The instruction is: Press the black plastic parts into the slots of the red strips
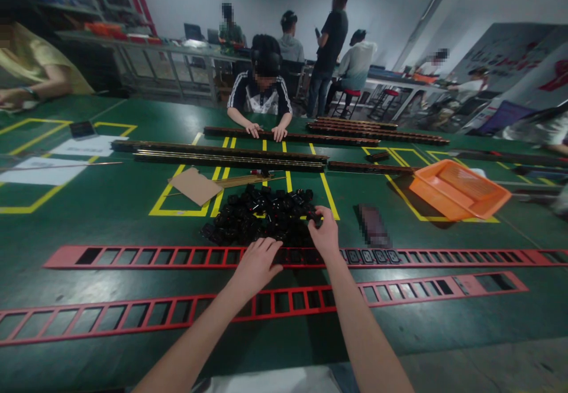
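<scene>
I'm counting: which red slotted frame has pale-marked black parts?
The farther red frame, beside the black pile: marked parts sit along it; the nearer frame shows none.

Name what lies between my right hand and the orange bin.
In the head view, a dark, pixelated object and yellow tape lie on the green tabletop between the right hand and the orange bin.

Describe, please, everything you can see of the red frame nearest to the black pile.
The red frame is long, narrow and ladder-like, with a row of openings; its material is unclear. It lies flat on the green table, on the wearer's side of the black pile. Its left end is solid and tapered; several square black pieces sit along its middle. The left hand is over it; contact is unclear.
</scene>
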Action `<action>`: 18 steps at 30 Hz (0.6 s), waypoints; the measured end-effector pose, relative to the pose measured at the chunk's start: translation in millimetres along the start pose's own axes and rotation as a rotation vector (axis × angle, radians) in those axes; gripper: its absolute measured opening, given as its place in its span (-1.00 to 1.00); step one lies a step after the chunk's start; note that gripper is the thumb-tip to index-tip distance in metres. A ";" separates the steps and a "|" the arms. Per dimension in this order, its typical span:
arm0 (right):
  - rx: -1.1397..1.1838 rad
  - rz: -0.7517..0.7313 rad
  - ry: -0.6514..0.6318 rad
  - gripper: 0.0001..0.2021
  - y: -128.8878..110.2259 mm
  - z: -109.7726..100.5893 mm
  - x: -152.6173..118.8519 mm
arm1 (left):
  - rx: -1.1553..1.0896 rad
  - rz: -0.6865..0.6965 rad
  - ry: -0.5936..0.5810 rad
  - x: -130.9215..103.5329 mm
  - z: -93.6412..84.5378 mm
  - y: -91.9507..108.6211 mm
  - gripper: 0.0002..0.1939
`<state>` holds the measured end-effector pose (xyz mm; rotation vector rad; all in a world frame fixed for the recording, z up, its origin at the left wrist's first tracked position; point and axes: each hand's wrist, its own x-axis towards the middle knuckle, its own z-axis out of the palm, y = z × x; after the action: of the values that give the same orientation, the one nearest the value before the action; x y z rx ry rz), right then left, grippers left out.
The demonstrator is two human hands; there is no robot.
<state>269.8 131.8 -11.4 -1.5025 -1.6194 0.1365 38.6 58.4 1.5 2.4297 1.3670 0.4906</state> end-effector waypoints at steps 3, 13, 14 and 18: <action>0.009 -0.024 -0.004 -0.70 -0.1 -0.1 0.2 | 0.017 -0.039 -0.011 -15.9 -12.3 -18.6 -0.46; 0.015 -0.120 -0.063 -0.41 1.5 -1.9 0.9 | 0.092 -0.136 -0.028 -46.8 -35.4 -66.6 -0.49; 0.004 -0.127 -0.054 -0.40 1.6 -2.2 1.0 | 0.091 -0.140 -0.034 -46.5 -36.0 -67.6 -0.50; -0.004 -0.117 0.010 -0.46 2.5 -4.1 2.1 | 0.102 -0.155 -0.049 -43.0 -37.1 -64.0 -0.56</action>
<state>274.6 132.3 -9.5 -1.4055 -1.6952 0.0607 -46.9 56.9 1.2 2.3723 1.5793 0.3283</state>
